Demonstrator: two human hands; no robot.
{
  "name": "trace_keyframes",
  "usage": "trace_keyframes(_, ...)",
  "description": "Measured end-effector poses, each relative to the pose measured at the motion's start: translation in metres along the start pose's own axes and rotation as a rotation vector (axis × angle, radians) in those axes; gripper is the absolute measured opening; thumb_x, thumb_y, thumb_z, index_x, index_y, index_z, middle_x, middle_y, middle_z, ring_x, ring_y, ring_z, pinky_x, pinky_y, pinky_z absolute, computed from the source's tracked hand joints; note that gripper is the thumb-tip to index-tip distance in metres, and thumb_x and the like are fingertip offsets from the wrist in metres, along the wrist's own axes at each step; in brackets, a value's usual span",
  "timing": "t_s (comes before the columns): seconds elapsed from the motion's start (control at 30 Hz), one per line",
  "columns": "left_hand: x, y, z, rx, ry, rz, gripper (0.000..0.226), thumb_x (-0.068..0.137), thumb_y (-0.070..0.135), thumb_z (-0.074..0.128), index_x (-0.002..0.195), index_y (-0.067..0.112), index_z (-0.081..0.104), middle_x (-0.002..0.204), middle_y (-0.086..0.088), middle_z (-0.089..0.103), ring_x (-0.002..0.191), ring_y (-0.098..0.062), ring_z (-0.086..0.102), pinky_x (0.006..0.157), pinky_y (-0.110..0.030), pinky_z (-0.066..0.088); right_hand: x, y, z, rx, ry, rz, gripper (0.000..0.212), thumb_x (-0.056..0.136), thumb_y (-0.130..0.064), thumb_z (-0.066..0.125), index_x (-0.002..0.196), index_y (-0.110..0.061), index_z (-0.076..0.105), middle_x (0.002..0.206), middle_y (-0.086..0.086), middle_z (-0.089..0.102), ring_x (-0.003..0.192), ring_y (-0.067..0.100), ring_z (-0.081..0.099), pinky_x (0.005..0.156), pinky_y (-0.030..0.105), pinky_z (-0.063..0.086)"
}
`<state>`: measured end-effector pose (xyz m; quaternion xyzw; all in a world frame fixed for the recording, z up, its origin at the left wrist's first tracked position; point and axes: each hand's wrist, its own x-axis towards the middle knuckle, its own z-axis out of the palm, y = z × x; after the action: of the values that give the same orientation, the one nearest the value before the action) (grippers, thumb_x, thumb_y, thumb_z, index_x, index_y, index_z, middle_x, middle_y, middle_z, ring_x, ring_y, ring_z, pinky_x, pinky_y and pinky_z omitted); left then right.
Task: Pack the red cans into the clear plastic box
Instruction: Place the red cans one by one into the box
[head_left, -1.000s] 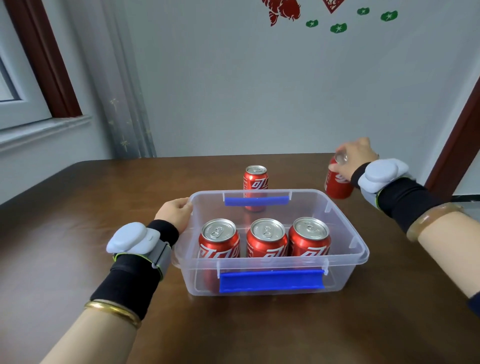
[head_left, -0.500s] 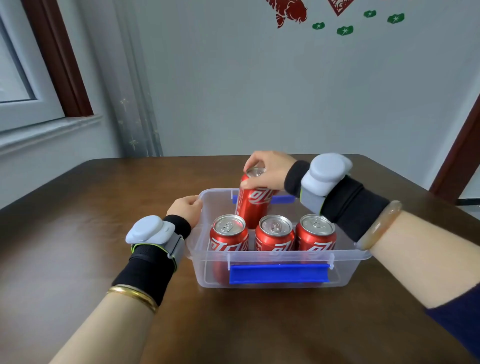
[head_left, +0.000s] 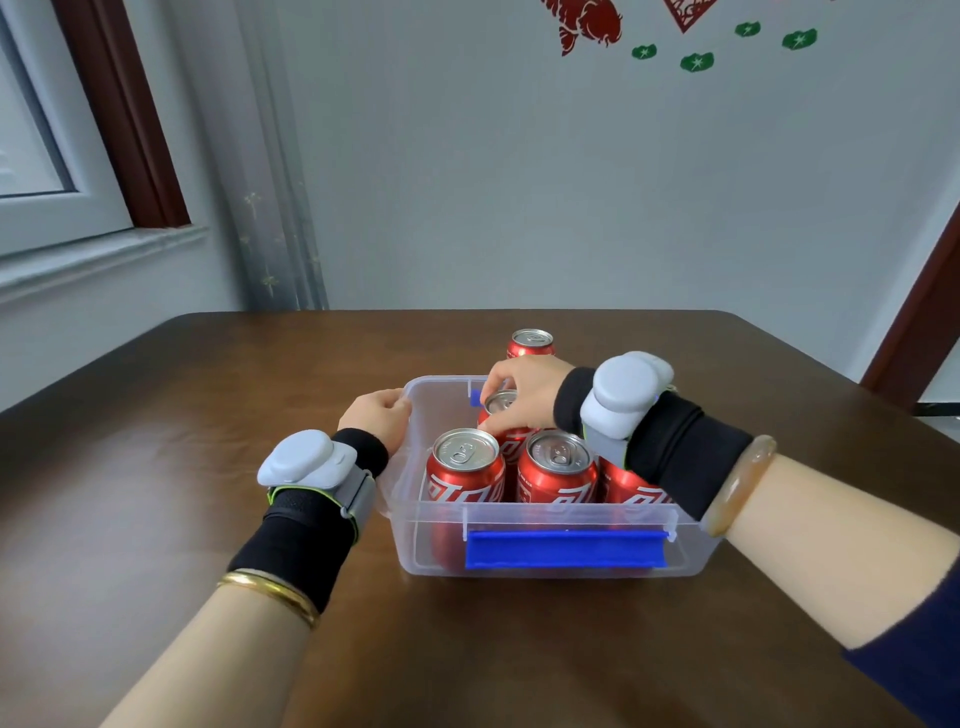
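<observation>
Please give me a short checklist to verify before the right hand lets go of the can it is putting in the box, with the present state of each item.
1. Right hand grips the fourth can: ok.
2. Fourth can is inside the clear plastic box, in the back row: ok.
3. Fourth can rests on the box floor: cannot tell, its base is hidden behind the front cans.
4. Left hand steadies the box's left rim: ok.
5. Front cans stand upright: ok.
6. All cans are packed: not ok, the last can stands on the table behind the box.
</observation>
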<state>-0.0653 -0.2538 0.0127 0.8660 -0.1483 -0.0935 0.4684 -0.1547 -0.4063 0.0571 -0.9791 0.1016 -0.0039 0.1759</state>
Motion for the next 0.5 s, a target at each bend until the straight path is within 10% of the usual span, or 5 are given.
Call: trace_keyframes(0.5,-0.005,0.013,0.004,0.269,0.046,0.222,0.039,0.093,0.024,0.048,0.13,0.013,0.053,0.136,-0.015,0.041,0.119,-0.028,0.05,0.102,-0.03,0.037,0.028,0.025,-0.034,0.122,0.119,0.116,0.033,0.081,-0.046,0.063,0.096,-0.018,0.07,0.107,0.002,0.071,0.083,0.023,0.065,0.082,0.037,0.057)
